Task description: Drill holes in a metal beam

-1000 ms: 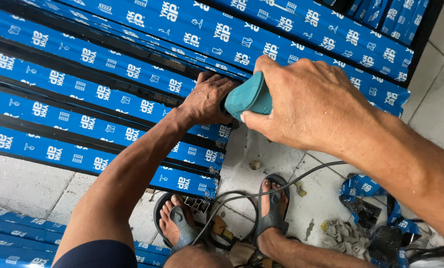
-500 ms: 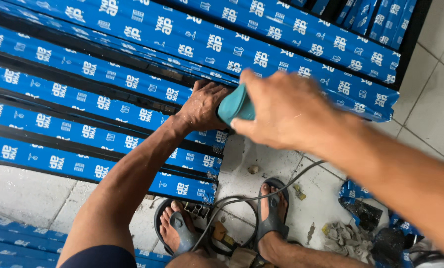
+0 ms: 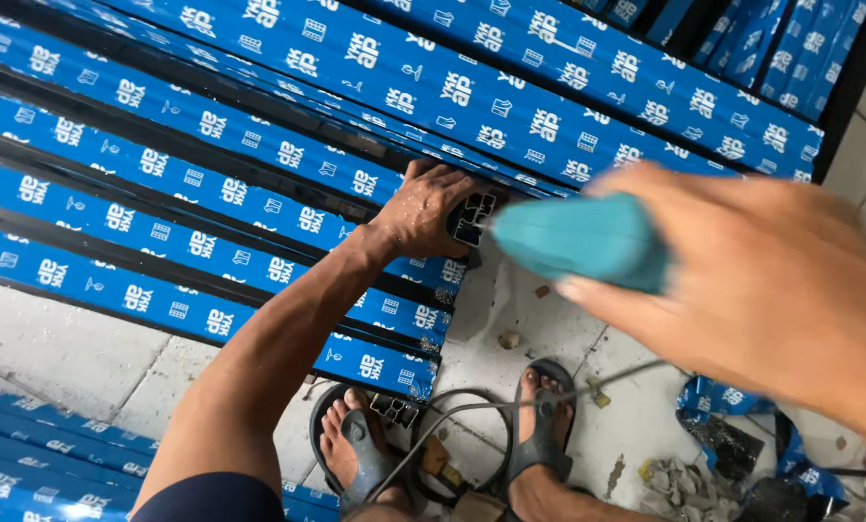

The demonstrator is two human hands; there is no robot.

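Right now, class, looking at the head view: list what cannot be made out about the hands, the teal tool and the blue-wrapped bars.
- Teal tool: blurred; its rear is hidden inside the right hand, so its kind is unclear.
- Tool tip: too blurred to tell whether it touches the bar end.
- Left hand: its fingertips are hidden over the bar.
- Blue-wrapped bars: cut off by the left and top edges.
- Cable: both ends are out of sight.

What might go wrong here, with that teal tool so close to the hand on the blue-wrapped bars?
The left hand grips the cut end of a dark profile right where the teal power tool in the right hand points, so a slip might hurt its fingers. The cable loops between the sandalled feet, a likely snag or trip. The feet are open to sharp scraps on the floor.
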